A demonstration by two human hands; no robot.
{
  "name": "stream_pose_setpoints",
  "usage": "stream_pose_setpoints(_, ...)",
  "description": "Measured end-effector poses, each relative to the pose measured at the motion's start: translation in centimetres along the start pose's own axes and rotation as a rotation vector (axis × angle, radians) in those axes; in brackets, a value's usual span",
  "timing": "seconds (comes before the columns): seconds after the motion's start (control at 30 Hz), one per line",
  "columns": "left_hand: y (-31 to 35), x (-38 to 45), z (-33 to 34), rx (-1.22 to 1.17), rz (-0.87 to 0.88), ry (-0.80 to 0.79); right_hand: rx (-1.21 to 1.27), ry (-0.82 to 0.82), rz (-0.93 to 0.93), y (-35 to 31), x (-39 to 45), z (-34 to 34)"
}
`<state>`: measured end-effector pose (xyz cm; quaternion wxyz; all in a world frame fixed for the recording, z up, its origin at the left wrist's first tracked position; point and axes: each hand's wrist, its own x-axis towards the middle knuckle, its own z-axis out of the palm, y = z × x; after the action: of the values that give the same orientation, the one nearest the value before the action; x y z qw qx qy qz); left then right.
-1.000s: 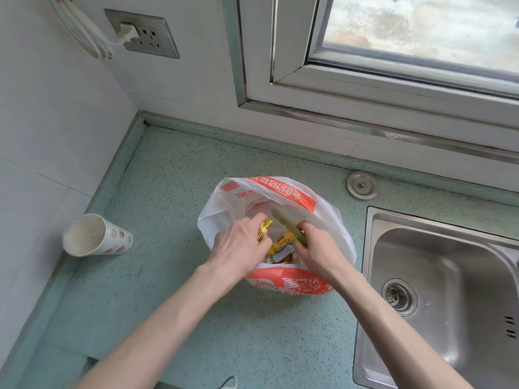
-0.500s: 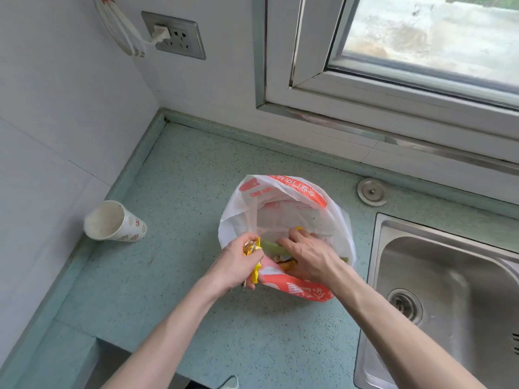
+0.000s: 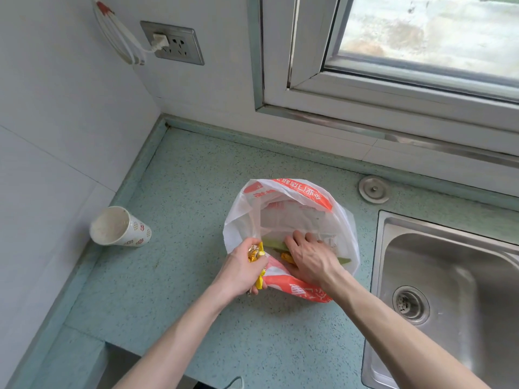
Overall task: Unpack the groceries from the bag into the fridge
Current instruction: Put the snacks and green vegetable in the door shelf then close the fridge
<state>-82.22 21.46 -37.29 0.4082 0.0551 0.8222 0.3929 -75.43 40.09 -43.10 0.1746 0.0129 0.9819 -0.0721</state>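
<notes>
Early stage, I judge. White-and-orange plastic grocery bag [image 3: 292, 220] sits mid-desk, left of the steel sink [image 3: 449, 290]. My left hand [image 3: 241, 269] is closed round yellow foil packets [image 3: 257, 255] at the bag's near-left rim. My right hand [image 3: 311, 258] is inside, fingers spread flat over a green vegetable [image 3: 273, 243]; grip unclear. No fridge in view; nothing visibly stored.

left hand [image 3: 243, 269] gripping yellow packets [image 3: 256, 253], right hand [image 3: 311, 258] inside bag [image 3: 241, 217]
</notes>
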Motion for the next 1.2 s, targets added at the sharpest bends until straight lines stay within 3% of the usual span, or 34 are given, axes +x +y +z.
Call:
stream_pose_setpoints(0.2,-0.3,0.2,0.0,-0.094,0.009,-0.001,0.208,-0.027,0.164,-0.8,0.2,-0.7)
stream_pose_setpoints(0.3,-0.3,0.2,-0.2,-0.191,0.020,0.018,0.507,-0.035,0.244,-0.4,-0.2,-2.1)
stream_pose_setpoints(0.53,0.6,-0.1,-1.2,-0.675,-0.034,-0.038,1.150,-0.045,0.293,0.5,-2.3,-5.3)
stream_pose_setpoints(0.67,0.9,-0.3,-1.4,-0.610,-0.002,-0.011,1.497,-0.065,0.388,0.8,-3.1,-6.7)
stream_pose_setpoints(0.77,1.0,-0.3,-1.1,-0.428,0.006,0.060,1.826,-0.131,0.466,0.7,-3.4,-7.7)
stream_pose_setpoints(0.87,0.9,-0.4,-1.2,-0.402,0.004,0.107,1.949,-0.152,0.441,0.3,-3.7,-8.5)
stream_pose_setpoints(1.03,1.5,-1.7,-1.9,-0.559,-0.001,0.079,1.976,-0.201,0.335,-1.1,-5.2,-10.4)
stream_pose_setpoints(1.2,3.3,-3.9,-2.7,-0.840,-0.020,-0.042,2.071,-0.068,0.284,-3.1,-7.0,-12.2)
